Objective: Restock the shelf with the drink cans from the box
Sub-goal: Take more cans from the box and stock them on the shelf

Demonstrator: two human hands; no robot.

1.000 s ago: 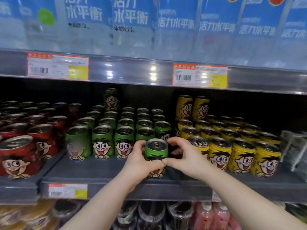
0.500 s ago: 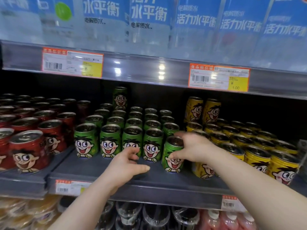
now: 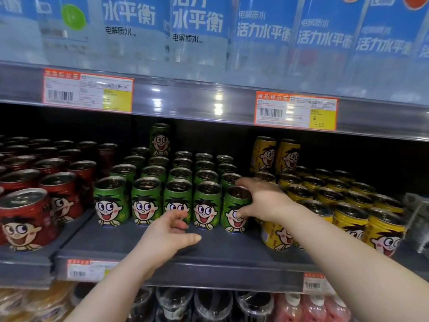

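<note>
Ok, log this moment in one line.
right hand: grips rightmost front green can on shelf | left hand: loosely curled, holds nothing

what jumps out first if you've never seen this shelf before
The cartoon-faced cans: green cans in the middle of the shelf, red cans to their left, yellow cans to their right. The right hand grips the rightmost front green can, while the left hand hovers loosely curled, empty, before the front row.

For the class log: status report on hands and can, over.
Right hand grips front green can. Left hand loose, holds nothing. Yellow cans close beside it.
</note>
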